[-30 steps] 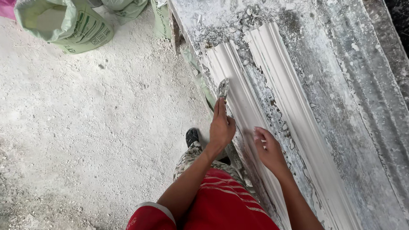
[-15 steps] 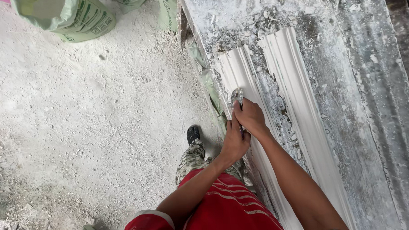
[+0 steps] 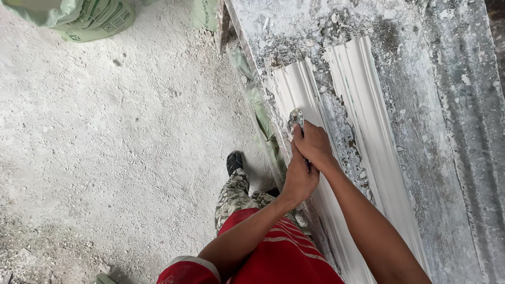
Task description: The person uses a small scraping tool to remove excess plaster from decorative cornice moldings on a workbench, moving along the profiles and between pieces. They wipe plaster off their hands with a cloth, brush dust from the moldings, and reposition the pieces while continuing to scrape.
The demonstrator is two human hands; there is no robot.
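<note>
**Two hands on one small tool**

The long grey worktop (image 3: 432, 152) fills the right side of the frame, with the dusty floor (image 3: 96, 164) on the left. Two white moulding strips lie on it; you work on the near strip (image 3: 295, 90). Your right hand (image 3: 314, 145) has its fingers closed tight around a small plaster-caked tool (image 3: 295, 118), mid-frame, pressed on that strip. Your left hand (image 3: 299, 179) cups just behind, likely to steady the push. Its fingers are curled; I cannot tell if they grip anything.

Soft, even daylight fills the scene, brightest on the pale floor (image 3: 95, 136) left of the hands and dimmer at the far right edge, with faint shadows under the arms, no glare, and sharp focus throughout.
</note>
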